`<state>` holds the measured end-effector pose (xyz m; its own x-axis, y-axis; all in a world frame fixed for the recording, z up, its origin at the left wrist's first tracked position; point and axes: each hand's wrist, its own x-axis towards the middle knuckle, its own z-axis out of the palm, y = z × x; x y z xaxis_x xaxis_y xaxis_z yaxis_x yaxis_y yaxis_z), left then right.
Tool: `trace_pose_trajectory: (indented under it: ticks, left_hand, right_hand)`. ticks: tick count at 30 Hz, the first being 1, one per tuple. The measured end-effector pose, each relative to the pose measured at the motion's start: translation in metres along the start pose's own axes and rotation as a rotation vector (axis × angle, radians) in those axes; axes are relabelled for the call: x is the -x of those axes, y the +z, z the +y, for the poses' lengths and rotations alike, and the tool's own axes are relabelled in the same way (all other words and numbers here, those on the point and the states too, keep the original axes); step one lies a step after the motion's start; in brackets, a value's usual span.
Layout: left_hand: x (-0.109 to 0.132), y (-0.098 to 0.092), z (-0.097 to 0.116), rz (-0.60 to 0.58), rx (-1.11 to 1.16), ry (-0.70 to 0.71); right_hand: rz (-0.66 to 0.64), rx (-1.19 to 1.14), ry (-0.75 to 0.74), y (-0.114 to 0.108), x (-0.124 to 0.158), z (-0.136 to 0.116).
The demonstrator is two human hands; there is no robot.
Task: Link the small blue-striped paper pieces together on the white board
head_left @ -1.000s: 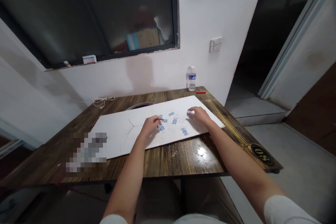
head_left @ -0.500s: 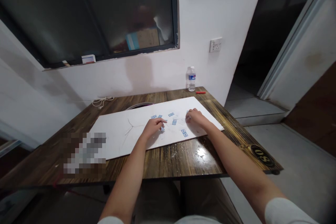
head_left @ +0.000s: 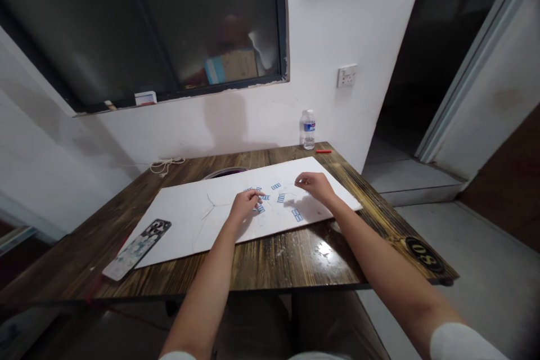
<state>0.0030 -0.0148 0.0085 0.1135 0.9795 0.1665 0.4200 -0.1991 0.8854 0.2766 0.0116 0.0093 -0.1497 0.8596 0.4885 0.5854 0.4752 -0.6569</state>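
A white board point(head_left: 181, 208) lies across the table, with dark curved lines on its left part. Several small pieces with blue-and-white bars are scattered over its right half, among them one piece point(head_left: 280, 198) between my hands and another point(head_left: 297, 215) close to the near edge. My left hand point(head_left: 245, 205) rests low over the board, fingers drawn together at a small barred piece point(head_left: 265, 197); whether it grips that piece is unclear. Raised a little above the board, my right hand point(head_left: 314, 184) has its thumb and fingertips pinched. What sits in that pinch is too small to make out.
A phone point(head_left: 139, 248) in a patterned case lies over the board's left corner. Along the back of the dark wooden table point(head_left: 287, 261) are a white cable point(head_left: 165, 165), a water bottle point(head_left: 309, 130) and a red pen-like stick point(head_left: 323, 151). A round rim point(head_left: 225, 171) shows behind the board.
My right hand has lifted off the board and shifted slightly, its shadow now falling below it. My left hand has barely moved; a barred piece now shows at its fingertips.
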Motion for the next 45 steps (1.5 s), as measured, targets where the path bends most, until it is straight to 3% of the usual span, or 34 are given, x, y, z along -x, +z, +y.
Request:
trace_pose_trajectory:
  ticks: [2,5,9,13,16,21,26,31,35,42,45]
  left_hand:
    - [0.0,0.0,0.001,0.002,0.018,-0.014]
    - [-0.001,0.0,0.002,-0.017,0.07,-0.024]
    - [-0.001,-0.001,0.005,-0.1,0.14,-0.042]
    - [0.002,-0.001,0.008,-0.23,0.197,-0.031]
    - [0.004,-0.001,0.009,-0.257,0.208,-0.031]
    - [0.002,0.0,0.007,-0.153,0.22,-0.066]
    - [-0.003,0.0,0.002,-0.009,0.247,-0.149]
    - [-0.003,-0.001,0.001,0.06,0.296,-0.19]
    - [-0.002,0.0,0.001,0.089,0.319,-0.189]
    - [-0.003,0.002,0.0,0.082,0.304,-0.214]
    - [-0.002,0.003,0.0,0.063,0.296,-0.211]
  right_hand:
    - [0.013,-0.151,-0.075,0.003,0.002,-0.007]
    - [-0.068,-0.266,-0.19,0.01,0.006,-0.02]
    - [-0.185,-0.288,-0.365,0.018,0.012,-0.033]
    - [-0.228,-0.223,-0.481,0.025,0.015,-0.037]
    - [-0.256,-0.179,-0.532,0.029,0.016,-0.038]
    - [-0.256,-0.173,-0.375,0.017,0.011,-0.032]
    - [-0.571,0.048,-0.228,0.0,0.007,-0.017]
    - [-0.66,0.274,-0.165,0.009,0.009,-0.005]
    - [-0.709,0.355,-0.198,0.018,0.009,-0.005]
    - [-0.712,0.238,-0.07,0.011,0.012,-0.014]
    - [-0.694,0.114,-0.093,0.004,0.011,-0.02]
